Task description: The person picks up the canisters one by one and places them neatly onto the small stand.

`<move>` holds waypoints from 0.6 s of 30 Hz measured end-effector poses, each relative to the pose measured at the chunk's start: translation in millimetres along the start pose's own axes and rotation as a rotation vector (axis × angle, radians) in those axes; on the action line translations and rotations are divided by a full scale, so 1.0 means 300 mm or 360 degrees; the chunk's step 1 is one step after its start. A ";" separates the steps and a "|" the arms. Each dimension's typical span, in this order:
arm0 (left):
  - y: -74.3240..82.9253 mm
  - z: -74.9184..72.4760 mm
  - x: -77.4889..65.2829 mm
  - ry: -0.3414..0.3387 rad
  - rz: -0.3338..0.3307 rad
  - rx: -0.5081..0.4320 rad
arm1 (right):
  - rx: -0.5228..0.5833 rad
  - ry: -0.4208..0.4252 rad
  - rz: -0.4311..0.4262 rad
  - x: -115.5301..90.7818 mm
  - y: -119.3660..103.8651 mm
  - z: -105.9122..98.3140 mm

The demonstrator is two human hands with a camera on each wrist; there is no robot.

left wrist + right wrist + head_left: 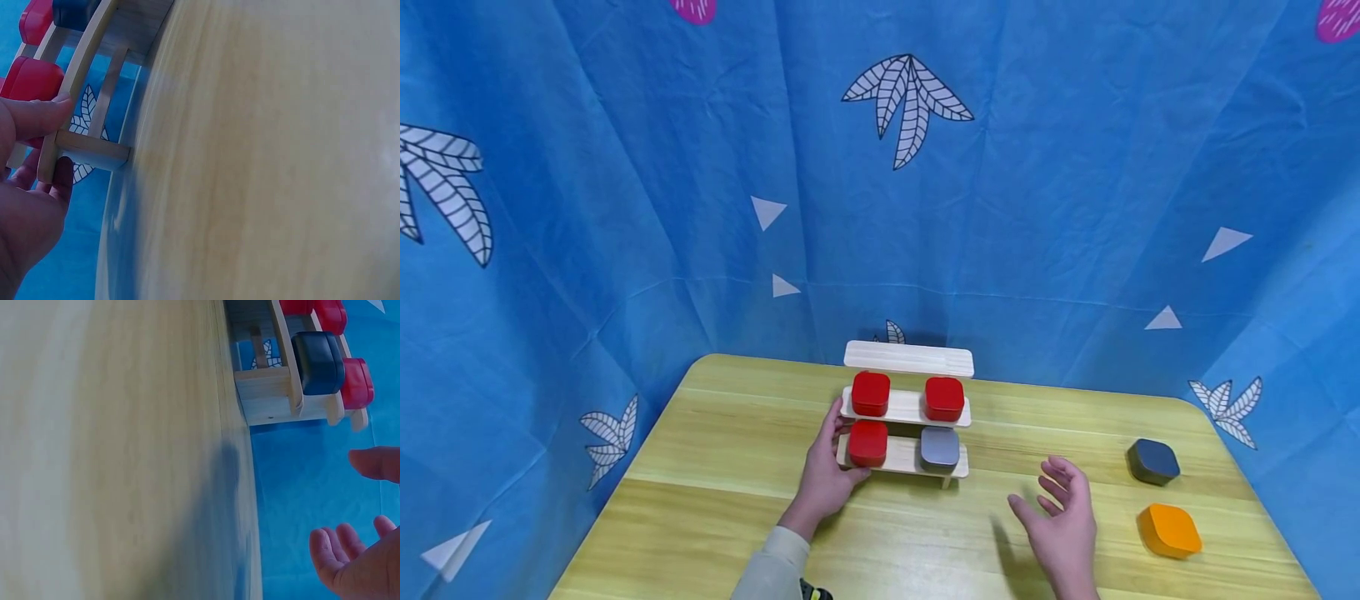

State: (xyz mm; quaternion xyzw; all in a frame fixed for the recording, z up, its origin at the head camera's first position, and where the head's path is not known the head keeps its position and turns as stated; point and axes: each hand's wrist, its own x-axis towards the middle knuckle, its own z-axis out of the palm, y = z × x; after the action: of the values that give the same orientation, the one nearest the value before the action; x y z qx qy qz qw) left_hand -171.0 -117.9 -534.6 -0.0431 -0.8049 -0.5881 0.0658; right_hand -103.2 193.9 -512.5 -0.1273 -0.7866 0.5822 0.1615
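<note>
1. Three-tier stepped rack of pale wood slats [907, 408] stands on the light wooden table [715, 467], near the back edge, roughly mid-width, in front of the blue patterned cloth backdrop [1037, 183].
2. Rack look: three flat planks w/ rounded ends, rising like stairs toward the back; top plank bare. In the left wrist view the rack [81, 94] shows a short square foot resting on the tabletop and thin cross-bars underneath.
3. Middle plank carries two red rounded-square boxes, one at left [871, 393] and one at right [944, 398], well apart.
4. Bottom plank carries a third red rounded-square box [868, 442] at left and a grey-blue rounded-square box [940, 449] at right. In the right wrist view the grey-blue box [319, 361] looks dark navy, sitting near the plank's end.
5. Left hand [829, 475] grips the rack's left end at the bottom plank: fingers curled round the plank end, thumb along the front edge just below the red box. Left wrist view confirms: thumb [37, 115] on top of the plank, fingers wrapped under it, next to the foot.
6. Right hand [1063, 521] hovers over the table, right of the rack and apart from it; fingers spread, loosely bent, holding nothing.
7. Further right on the table: dark grey rounded-square box [1153, 462], and nearer the front an orange rounded-square box [1169, 530]; near each other, not touching.
</note>
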 end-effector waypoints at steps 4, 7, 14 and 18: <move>-0.001 -0.001 -0.002 0.0000 -0.0001 -0.0003 | -0.0001 0.0024 0.0012 -0.006 0.005 -0.010; -0.003 -0.001 -0.002 0.0003 0.0009 -0.0002 | -0.0014 0.0037 0.0012 -0.010 0.010 -0.018; -0.006 -0.002 -0.002 -0.0003 -0.0009 -0.0006 | -0.0044 0.0085 0.0015 -0.012 0.018 -0.035; -0.005 -0.002 -0.002 -0.0003 -0.0002 -0.0013 | -0.0063 0.0102 0.0029 -0.011 0.020 -0.046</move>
State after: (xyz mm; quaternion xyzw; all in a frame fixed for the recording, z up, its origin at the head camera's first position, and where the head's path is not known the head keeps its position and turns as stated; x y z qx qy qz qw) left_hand -170.7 -118.9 -535.8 -0.0434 -0.8026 -0.5915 0.0645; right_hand -94.7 206.4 -514.8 -0.1561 -0.7913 0.5635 0.1788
